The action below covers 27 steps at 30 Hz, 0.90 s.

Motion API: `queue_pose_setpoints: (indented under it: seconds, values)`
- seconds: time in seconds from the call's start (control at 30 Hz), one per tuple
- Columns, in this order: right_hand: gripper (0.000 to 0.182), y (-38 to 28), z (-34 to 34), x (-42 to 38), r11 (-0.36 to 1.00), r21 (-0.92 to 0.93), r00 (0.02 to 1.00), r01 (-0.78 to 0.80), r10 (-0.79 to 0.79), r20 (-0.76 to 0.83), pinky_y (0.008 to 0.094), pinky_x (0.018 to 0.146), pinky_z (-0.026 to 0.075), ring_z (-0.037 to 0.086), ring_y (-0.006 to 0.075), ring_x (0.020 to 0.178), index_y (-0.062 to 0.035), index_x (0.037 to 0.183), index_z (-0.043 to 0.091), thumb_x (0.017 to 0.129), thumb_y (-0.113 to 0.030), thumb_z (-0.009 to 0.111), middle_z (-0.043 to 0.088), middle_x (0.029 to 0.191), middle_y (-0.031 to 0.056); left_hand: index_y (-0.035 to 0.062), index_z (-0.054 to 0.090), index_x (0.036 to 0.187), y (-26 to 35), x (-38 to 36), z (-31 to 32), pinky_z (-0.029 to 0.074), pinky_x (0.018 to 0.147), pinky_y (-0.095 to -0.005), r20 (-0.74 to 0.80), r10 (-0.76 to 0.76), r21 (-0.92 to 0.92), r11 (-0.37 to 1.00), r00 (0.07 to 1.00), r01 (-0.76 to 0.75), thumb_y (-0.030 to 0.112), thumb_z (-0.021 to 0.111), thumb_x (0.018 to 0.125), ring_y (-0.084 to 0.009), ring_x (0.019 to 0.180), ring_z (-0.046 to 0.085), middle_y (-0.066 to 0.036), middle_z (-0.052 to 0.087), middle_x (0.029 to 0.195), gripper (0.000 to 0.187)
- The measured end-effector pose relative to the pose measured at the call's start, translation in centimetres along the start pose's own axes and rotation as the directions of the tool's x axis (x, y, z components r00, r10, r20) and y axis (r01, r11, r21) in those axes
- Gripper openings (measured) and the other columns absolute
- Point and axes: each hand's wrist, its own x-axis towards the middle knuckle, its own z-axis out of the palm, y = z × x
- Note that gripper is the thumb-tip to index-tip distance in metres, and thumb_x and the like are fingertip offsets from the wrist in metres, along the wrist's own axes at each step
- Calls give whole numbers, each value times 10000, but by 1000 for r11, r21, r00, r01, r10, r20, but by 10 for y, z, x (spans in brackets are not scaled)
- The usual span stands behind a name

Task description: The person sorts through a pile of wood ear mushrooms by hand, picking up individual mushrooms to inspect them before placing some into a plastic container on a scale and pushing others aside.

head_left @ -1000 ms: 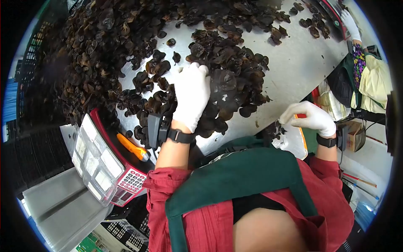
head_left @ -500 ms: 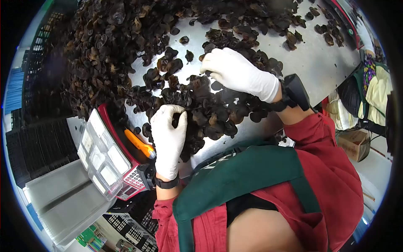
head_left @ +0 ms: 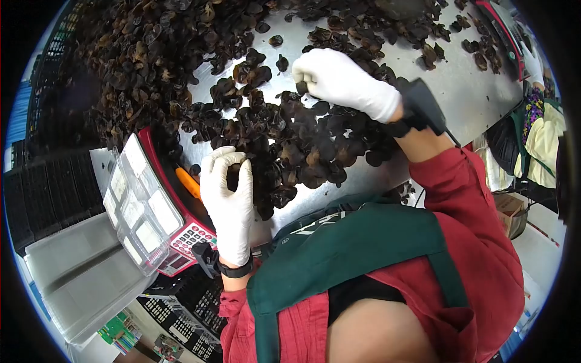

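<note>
A loose layer of dark brown wood ear mushrooms lies over the steel table, between and beyond my hands. My right hand, in a white glove, is closed above the layer, with a small dark wood ear mushroom at its fingertips. At the layer's left edge is my left hand, also white-gloved. Its fingers are curled, with thumb and forefinger tips close together. Dark pieces show around those tips, but whether one is in the pinch is hidden.
A larger heap of wood ear mushrooms fills the far left. Left of my left hand stands a red scale with a clear-covered platform, beside an orange-handled tool. Stacked clear trays are at lower left. Another person's gloved hand shows far right.
My left hand has shifted left, away from the middle of the layer. My right hand has risen slightly, its fingers more tightly curled. The view has shifted a little.
</note>
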Motion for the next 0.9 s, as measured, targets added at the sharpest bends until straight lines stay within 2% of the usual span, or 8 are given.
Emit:
queue_pose_setpoints:
  seconds: [0.1,0.2,0.27,0.4,0.6,0.67,0.73,0.9]
  values:
    - [175,-35,-52,-9,770,515,920,-375,379,104,258,642,469,577,87,692,-28,888,663,732,33,612,624,714,23,48,689,910,15,0,-2,492,858,-342,-38,-4,-95,996,999,1,-13,735,790,-239,921,636,-94,670,970,143]
    - [188,-52,-63,-38,432,826,916,-362,331,229,245,756,514,634,80,873,-7,966,641,793,64,622,670,915,14,46,702,918,38,4,4,503,807,-314,-34,234,-104,966,972,-236,-52,760,757,-207,844,648,-73,674,867,197]
    - [161,-65,-64,-56,65,893,862,-445,303,407,271,832,551,672,140,967,8,1024,636,864,23,627,686,1070,87,84,719,921,53,4,18,493,767,-321,27,337,-94,938,941,-333,-4,775,760,-214,805,641,-57,675,821,192]
    - [224,-75,-57,-77,-211,845,752,-491,387,533,251,751,567,680,134,932,6,1125,648,933,-102,605,691,1072,103,118,731,969,66,3,39,470,719,-334,121,334,-76,942,935,-327,39,780,775,-222,766,618,-38,674,827,215]
    - [172,-82,-52,-91,-220,787,699,-576,367,614,284,750,549,652,152,880,-6,1031,604,896,-107,569,676,1107,126,97,723,1026,76,-6,52,478,703,-342,70,473,-88,880,878,-467,-14,773,752,-233,763,627,-41,664,824,300]
    - [174,-82,-63,-97,2,790,741,-613,349,574,232,685,542,668,129,769,-20,1084,619,974,-137,551,667,972,62,92,720,1039,83,-11,55,484,699,-343,80,487,-131,870,870,-476,-14,776,738,-232,770,639,-47,682,850,324]
    - [155,-80,-73,-113,-135,781,700,-610,370,610,249,701,544,679,145,780,-25,1067,610,975,-107,515,677,971,74,96,720,1044,84,-16,59,490,727,-350,113,485,-226,862,867,-453,-10,773,741,-237,797,643,-61,693,884,325]
    - [318,-68,-131,-175,-19,714,640,-700,425,640,289,796,562,683,168,886,5,987,635,723,97,485,702,1010,107,95,711,993,75,25,53,494,785,-382,50,451,47,890,891,-454,15,720,799,-274,861,651,-81,691,920,210]
